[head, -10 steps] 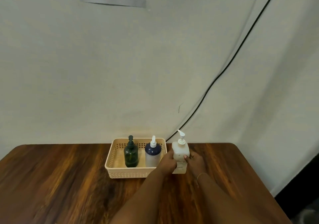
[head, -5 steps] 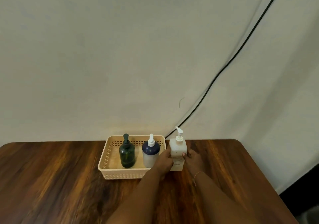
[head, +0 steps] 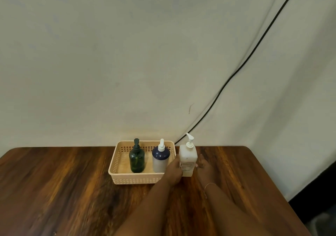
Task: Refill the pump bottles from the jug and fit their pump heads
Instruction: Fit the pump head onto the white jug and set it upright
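A white square pump bottle [head: 188,156] with its pump head fitted stands on the wooden table [head: 63,190], just right of the beige basket [head: 134,180]. My left hand [head: 174,171] holds the bottle's lower left side with curled fingers. My right hand [head: 202,164] lies against its right side with fingers fairly straight. Inside the basket stand a dark green pump bottle [head: 136,160] and a navy-and-grey pump bottle [head: 160,158], both with pump heads on. No jug is in view.
The basket sits at the table's back edge against a pale wall. A black cable [head: 241,66] runs down the wall to behind the basket. The table's right edge [head: 269,179] drops off near my right forearm.
The white bottle has stayed beside the basket's right end. My right hand's thumb has come off its front and the hand now lies looser beside it. The view shifted slightly.
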A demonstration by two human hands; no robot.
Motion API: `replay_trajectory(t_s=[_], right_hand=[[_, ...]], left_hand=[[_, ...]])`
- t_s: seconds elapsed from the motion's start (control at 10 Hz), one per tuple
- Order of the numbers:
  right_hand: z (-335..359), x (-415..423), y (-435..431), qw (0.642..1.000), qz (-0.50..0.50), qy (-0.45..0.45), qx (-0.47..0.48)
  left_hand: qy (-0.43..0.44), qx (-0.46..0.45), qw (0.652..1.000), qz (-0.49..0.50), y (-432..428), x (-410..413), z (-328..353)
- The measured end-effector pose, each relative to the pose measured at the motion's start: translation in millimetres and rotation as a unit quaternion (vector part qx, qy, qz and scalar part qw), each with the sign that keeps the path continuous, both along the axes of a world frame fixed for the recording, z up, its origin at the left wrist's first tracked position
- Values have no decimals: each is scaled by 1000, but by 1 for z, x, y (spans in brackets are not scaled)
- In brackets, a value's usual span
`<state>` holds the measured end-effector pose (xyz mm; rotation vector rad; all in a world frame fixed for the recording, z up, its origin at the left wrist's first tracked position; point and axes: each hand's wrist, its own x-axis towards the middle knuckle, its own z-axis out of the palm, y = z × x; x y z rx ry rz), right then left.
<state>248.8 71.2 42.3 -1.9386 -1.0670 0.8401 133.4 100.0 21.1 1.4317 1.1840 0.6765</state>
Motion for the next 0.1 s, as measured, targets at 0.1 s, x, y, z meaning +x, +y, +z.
replay_trajectory(t_s=[0.1], right_hand=[[2,-1,-18,1000,5,-13,-1]], left_hand=[[14,12,1000,-7,-19,-5,12]])
